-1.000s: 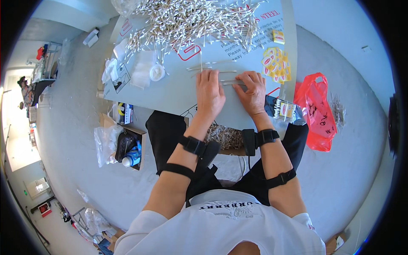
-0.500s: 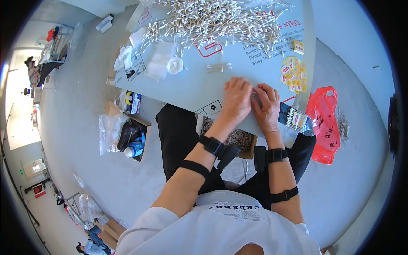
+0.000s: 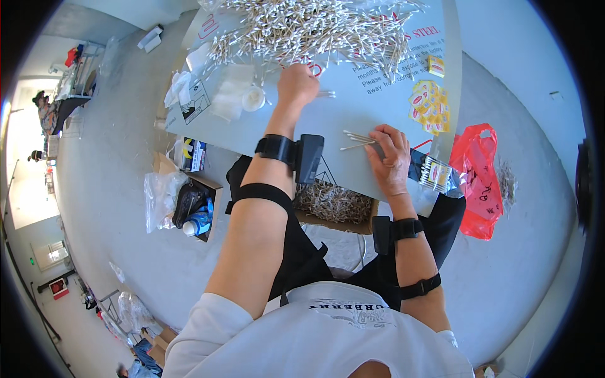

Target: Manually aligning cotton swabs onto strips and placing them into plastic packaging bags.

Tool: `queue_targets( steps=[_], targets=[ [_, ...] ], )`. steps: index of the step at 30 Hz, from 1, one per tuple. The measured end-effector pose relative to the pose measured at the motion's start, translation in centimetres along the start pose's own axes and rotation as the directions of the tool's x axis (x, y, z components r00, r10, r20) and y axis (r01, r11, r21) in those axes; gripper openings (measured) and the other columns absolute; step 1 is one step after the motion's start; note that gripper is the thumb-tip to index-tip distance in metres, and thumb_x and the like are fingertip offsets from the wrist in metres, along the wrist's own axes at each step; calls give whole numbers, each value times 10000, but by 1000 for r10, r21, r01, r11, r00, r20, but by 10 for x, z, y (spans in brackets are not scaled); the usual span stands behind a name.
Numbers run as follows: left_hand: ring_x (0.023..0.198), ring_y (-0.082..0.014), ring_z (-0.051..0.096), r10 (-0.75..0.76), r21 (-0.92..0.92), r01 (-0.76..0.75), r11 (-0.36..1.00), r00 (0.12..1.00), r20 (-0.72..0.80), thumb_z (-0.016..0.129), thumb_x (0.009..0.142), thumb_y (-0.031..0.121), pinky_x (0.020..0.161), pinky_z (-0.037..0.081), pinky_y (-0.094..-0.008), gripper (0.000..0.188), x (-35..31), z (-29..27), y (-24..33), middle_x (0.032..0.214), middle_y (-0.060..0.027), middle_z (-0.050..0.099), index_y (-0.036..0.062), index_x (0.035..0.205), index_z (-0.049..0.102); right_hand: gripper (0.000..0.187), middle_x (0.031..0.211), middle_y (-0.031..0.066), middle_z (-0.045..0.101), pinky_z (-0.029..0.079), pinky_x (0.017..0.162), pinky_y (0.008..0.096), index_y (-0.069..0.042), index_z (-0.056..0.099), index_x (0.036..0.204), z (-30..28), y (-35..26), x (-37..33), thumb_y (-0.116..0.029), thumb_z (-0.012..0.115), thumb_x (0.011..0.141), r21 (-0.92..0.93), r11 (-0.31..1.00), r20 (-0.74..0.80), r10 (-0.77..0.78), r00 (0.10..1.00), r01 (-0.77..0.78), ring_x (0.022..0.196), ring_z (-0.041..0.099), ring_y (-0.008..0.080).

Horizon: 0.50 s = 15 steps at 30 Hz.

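A big heap of white-tipped cotton swabs [image 3: 315, 31] covers the far part of the table. My left hand [image 3: 298, 85] is at the heap's near edge, fingers curled together; whatever they pinch is hidden. Close beside it lie a few loose swabs [image 3: 326, 94]. Nearer to me, my right hand [image 3: 389, 157] holds a small bunch of cotton swabs [image 3: 358, 140], fanned out to the left from its fingers. Just right of that hand, a clear pack of swabs [image 3: 435, 173] with a yellow label sits at the table's near edge.
Yellow labels [image 3: 430, 107] lie at the table's right, near a small yellow stack [image 3: 436, 66]. Clear bags [image 3: 227, 94] and a round white container [image 3: 253, 99] are at left. An open box of swabs [image 3: 334, 203] stands below the edge. A red bag [image 3: 477, 183] hangs at right.
Both hands were together near the table's front edge. My left hand has moved away, forward and left to the heap; my right hand stays, its bunch of swabs now visible.
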<state>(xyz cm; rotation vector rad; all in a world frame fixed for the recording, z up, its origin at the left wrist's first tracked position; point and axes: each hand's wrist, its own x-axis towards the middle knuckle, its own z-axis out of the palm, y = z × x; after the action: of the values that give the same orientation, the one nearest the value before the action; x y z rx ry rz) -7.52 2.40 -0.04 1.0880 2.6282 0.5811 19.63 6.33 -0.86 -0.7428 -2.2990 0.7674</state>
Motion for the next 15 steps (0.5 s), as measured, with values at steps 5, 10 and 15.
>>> queue_targets(
  steps=[5, 10, 15],
  targets=[
    [796, -363, 652, 153, -257, -177, 950, 982, -111, 609, 811, 107, 679, 508, -468, 76, -21, -5, 11, 796, -185, 668, 50, 786, 652, 283, 1099, 45, 610, 436, 880, 402, -74, 651, 988, -2, 3, 0, -76, 741, 720, -22, 1000, 1, 21, 1000, -21, 1023, 560, 278],
    [843, -321, 573, 539, 30, -543, 839, 823, -178, 697, 724, 43, 755, 464, -424, 85, -85, 29, 57, 809, -96, 605, 89, 751, 631, 305, 1109, 55, 617, 436, 880, 408, -80, 639, 1008, -2, 4, -1, -81, 741, 720, -21, 1000, -8, 18, 1000, -19, 1029, 562, 285],
    [910, -314, 557, 465, -92, -525, 846, 812, -352, 741, 686, 46, 796, 453, -423, 141, -79, 28, 48, 850, -73, 601, 95, 753, 626, 346, 1125, 76, 624, 435, 886, 420, -64, 594, 1036, -2, 0, 0, -82, 741, 724, 17, 999, -13, 50, 999, -50, 1034, 560, 303]
  ],
)
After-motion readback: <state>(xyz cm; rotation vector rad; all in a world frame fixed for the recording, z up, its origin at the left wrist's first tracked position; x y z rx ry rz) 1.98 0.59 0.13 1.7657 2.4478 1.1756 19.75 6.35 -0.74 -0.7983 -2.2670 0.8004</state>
